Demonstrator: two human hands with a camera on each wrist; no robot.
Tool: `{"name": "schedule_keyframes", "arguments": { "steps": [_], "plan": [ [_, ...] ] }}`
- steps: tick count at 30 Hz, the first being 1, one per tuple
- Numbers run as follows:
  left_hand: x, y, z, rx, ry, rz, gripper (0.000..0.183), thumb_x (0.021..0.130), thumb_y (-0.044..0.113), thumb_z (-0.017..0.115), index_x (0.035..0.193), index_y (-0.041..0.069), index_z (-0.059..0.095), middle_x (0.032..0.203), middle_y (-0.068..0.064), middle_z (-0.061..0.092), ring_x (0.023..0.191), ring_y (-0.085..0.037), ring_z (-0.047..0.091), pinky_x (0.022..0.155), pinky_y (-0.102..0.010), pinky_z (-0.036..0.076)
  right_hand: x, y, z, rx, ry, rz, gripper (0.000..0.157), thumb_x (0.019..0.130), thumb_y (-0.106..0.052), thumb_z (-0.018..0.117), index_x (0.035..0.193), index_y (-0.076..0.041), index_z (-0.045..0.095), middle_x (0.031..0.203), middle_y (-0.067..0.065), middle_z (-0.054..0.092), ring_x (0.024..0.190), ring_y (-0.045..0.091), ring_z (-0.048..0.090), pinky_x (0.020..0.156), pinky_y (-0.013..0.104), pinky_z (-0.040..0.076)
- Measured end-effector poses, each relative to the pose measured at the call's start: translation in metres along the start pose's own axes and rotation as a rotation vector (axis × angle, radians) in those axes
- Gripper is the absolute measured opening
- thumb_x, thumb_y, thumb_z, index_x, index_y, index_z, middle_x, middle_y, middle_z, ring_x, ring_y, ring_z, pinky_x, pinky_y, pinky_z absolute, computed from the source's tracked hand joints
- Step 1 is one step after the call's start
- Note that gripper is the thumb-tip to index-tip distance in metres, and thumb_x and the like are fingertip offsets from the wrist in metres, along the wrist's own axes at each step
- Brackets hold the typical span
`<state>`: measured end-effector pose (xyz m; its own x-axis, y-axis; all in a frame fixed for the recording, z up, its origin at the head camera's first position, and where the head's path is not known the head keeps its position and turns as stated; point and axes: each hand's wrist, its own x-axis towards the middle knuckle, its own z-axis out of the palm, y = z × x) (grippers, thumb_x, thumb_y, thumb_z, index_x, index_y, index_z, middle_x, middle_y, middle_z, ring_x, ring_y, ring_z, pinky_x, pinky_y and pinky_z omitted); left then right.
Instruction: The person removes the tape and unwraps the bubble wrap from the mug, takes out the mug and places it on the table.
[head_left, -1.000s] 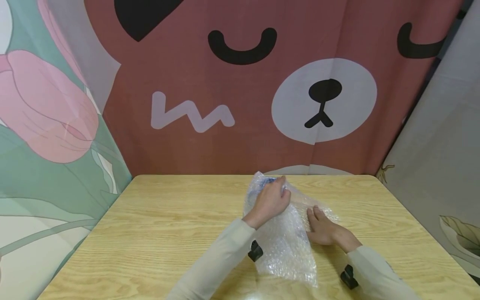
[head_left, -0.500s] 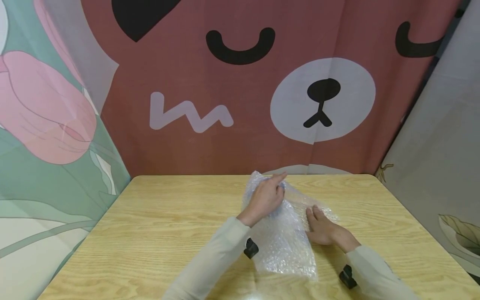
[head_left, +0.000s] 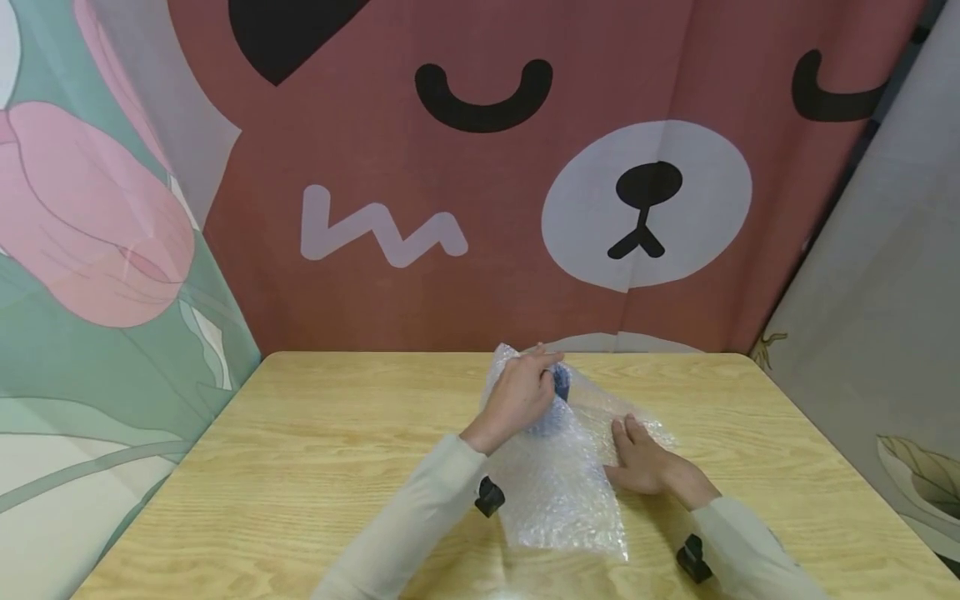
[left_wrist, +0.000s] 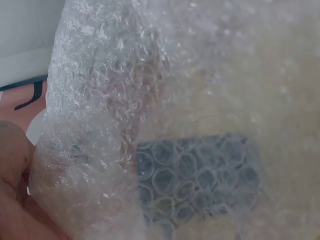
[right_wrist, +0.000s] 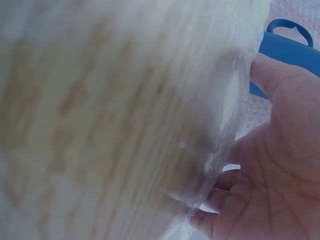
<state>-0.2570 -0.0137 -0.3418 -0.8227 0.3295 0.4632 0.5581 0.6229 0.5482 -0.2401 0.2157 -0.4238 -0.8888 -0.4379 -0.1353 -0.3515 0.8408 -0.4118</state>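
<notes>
A sheet of clear bubble wrap [head_left: 562,500] lies creased on the table, its upper left part folded up. My left hand [head_left: 513,398] pinches the wrap near the top, thumb below the extended fingers; in the left wrist view the film fills most of the frame. Beside those fingertips shows a blue object [head_left: 561,382] with a loop handle [right_wrist: 290,24], much like a mug, partly covered by the film. Through the bubbles its side appears as a dark blue rectangle [left_wrist: 200,180]. My right hand [head_left: 645,460] rests with straight fingers on the wrap's right part.
The wood-grain table [head_left: 360,425] runs back to a curtain [head_left: 375,308] printed with a bear face. Printed cloths hang on the left and right sides. A small black device [head_left: 490,497] sits at the left wrist, and another black device [head_left: 693,558] at the right.
My left hand has shifted slightly left and its fingers have straightened. More of the blue object shows to the right of it. The right hand stays nearly in place.
</notes>
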Motion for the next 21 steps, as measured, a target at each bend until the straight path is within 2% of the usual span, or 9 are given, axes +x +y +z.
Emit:
{"name": "schedule_keyframes", "arguments": {
  "steps": [2, 3, 4, 5, 6, 8, 12, 18, 21],
  "plan": [
    [0.000, -0.001, -0.003, -0.004, -0.004, -0.016, 0.038, 0.098, 0.002, 0.041, 0.129, 0.006, 0.062, 0.131, -0.020, 0.056, 0.065, -0.020, 0.063, 0.034, -0.018, 0.023, 0.000, 0.001, 0.000, 0.006, -0.007, 0.009, 0.083, 0.095, -0.032, 0.057, 0.140, 0.025, 0.016, 0.144, 0.048, 0.004, 0.135, 0.059, 0.005, 0.107, 0.064, 0.013],
    [0.000, -0.002, -0.004, -0.009, -0.007, -0.025, 0.038, 0.098, 0.002, 0.041, 0.130, 0.005, 0.062, 0.123, -0.022, 0.061, 0.057, -0.018, 0.062, 0.034, -0.018, 0.022, 0.001, 0.001, 0.001, 0.010, -0.011, 0.016, 0.085, 0.095, -0.034, 0.057, 0.141, 0.024, 0.016, 0.144, 0.047, 0.004, 0.135, 0.058, 0.005, 0.107, 0.064, 0.013],
    [-0.001, -0.002, -0.006, -0.015, -0.008, -0.032, 0.038, 0.098, 0.002, 0.041, 0.131, 0.004, 0.061, 0.114, -0.023, 0.063, 0.045, -0.016, 0.053, 0.034, -0.018, 0.022, 0.001, 0.002, 0.001, 0.016, -0.015, 0.020, 0.088, 0.095, -0.037, 0.058, 0.141, 0.025, 0.015, 0.144, 0.048, 0.003, 0.135, 0.058, 0.004, 0.107, 0.064, 0.012],
    [-0.001, -0.003, -0.008, -0.018, -0.007, -0.039, 0.038, 0.098, 0.002, 0.041, 0.131, 0.004, 0.061, 0.102, -0.022, 0.065, 0.041, -0.013, 0.050, 0.033, -0.018, 0.022, 0.001, 0.002, 0.000, 0.021, -0.024, 0.028, 0.089, 0.095, -0.040, 0.057, 0.141, 0.024, 0.015, 0.145, 0.047, 0.002, 0.136, 0.058, 0.003, 0.107, 0.064, 0.012],
    [-0.001, -0.004, -0.009, -0.026, -0.006, -0.048, 0.038, 0.098, 0.002, 0.041, 0.131, 0.003, 0.060, 0.102, -0.023, 0.065, 0.033, -0.012, 0.037, 0.033, -0.018, 0.022, 0.001, 0.002, 0.000, 0.029, -0.028, 0.030, 0.092, 0.094, -0.042, 0.058, 0.141, 0.025, 0.015, 0.145, 0.047, 0.002, 0.135, 0.058, 0.002, 0.107, 0.065, 0.011],
    [-0.003, -0.006, -0.013, -0.029, 0.001, -0.057, 0.038, 0.098, 0.002, 0.042, 0.132, 0.002, 0.059, 0.101, -0.023, 0.066, 0.029, -0.009, 0.033, 0.033, -0.018, 0.022, 0.002, 0.002, -0.001, 0.030, -0.033, 0.028, 0.096, 0.094, -0.046, 0.058, 0.140, 0.025, 0.014, 0.144, 0.048, 0.002, 0.135, 0.059, 0.002, 0.106, 0.066, 0.011],
    [-0.006, -0.009, -0.021, -0.050, 0.015, -0.058, 0.039, 0.095, -0.001, 0.045, 0.132, -0.001, 0.058, 0.136, -0.021, 0.051, 0.029, -0.006, 0.032, 0.034, -0.018, 0.022, 0.002, 0.000, -0.002, 0.011, -0.034, 0.039, 0.098, 0.093, -0.050, 0.058, 0.140, 0.025, 0.016, 0.144, 0.048, 0.004, 0.135, 0.058, 0.004, 0.107, 0.065, 0.012],
    [-0.012, -0.016, -0.030, -0.060, 0.013, -0.071, 0.041, 0.095, 0.000, 0.044, 0.134, -0.002, 0.055, 0.139, -0.019, 0.048, 0.033, -0.004, 0.017, 0.034, -0.019, 0.022, 0.003, -0.003, -0.002, -0.006, -0.039, 0.062, 0.097, 0.093, -0.050, 0.058, 0.141, 0.024, 0.016, 0.145, 0.046, 0.005, 0.136, 0.057, 0.006, 0.107, 0.064, 0.014],
    [-0.015, -0.020, -0.035, -0.048, 0.027, -0.077, 0.042, 0.093, 0.000, 0.046, 0.134, -0.004, 0.055, 0.138, -0.019, 0.049, 0.033, -0.003, 0.017, 0.034, -0.019, 0.022, 0.003, -0.003, -0.002, -0.005, -0.048, 0.067, 0.098, 0.093, -0.050, 0.058, 0.142, 0.023, 0.015, 0.146, 0.046, 0.005, 0.136, 0.056, 0.005, 0.107, 0.064, 0.014]
  ]
}}
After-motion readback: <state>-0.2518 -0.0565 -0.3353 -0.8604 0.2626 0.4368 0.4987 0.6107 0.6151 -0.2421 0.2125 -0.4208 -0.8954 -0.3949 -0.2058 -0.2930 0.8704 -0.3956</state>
